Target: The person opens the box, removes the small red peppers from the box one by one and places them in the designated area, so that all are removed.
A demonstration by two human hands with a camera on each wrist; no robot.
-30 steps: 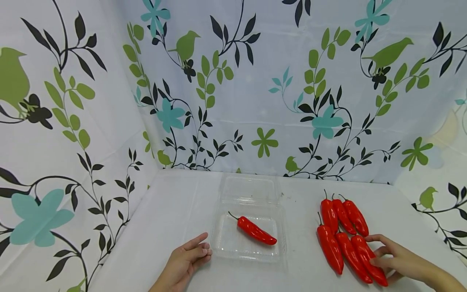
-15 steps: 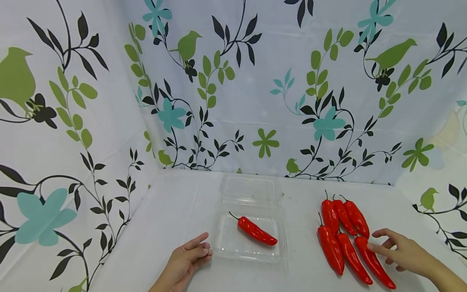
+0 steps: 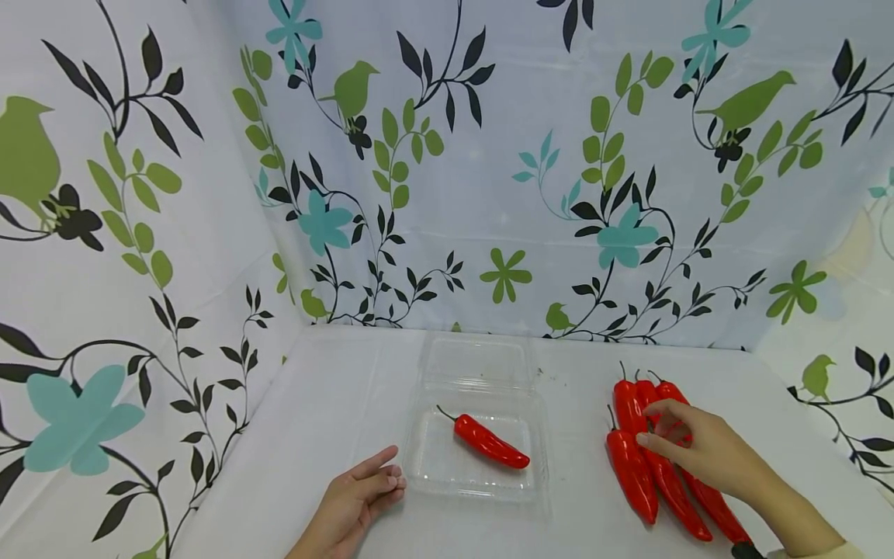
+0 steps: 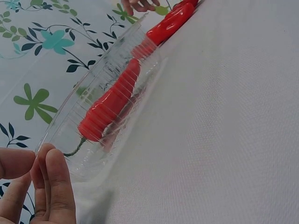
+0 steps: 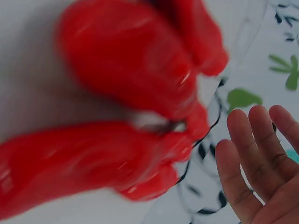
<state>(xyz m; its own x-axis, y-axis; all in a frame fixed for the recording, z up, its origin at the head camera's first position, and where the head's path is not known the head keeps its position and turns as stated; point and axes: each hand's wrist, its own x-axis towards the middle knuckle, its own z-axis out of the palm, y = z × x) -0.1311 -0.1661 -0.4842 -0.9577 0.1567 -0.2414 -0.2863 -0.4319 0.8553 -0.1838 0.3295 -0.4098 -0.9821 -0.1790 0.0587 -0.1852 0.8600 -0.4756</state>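
A clear plastic clamshell container [image 3: 475,491] lies unfolded on the table, with one red chili pepper [image 3: 489,441] in its near half, green stem toward the upper left. My left hand [image 3: 352,501] is at the container's left edge; the left wrist view shows its thumb [image 4: 16,162] and fingers pinching the rim. On the right lies a cluster of several glossy red chili peppers [image 3: 632,475] in two rows. Over this cluster hovers my right hand [image 3: 708,446], partly hiding the peppers behind it. In the right wrist view its fingers [image 5: 250,140] are extended, apart from the peppers and holding nothing.
A white cloth covers the table [image 3: 335,404]. Behind it and at both sides hangs a curtain [image 3: 447,178] printed with birds, leaves and flowers. The container's lid half [image 3: 478,361] lies flat toward the back.
My right hand has left the front right pepper, whose lower end shifted rightward, and moved left and farther back over the cluster. The left hand stays at the container.
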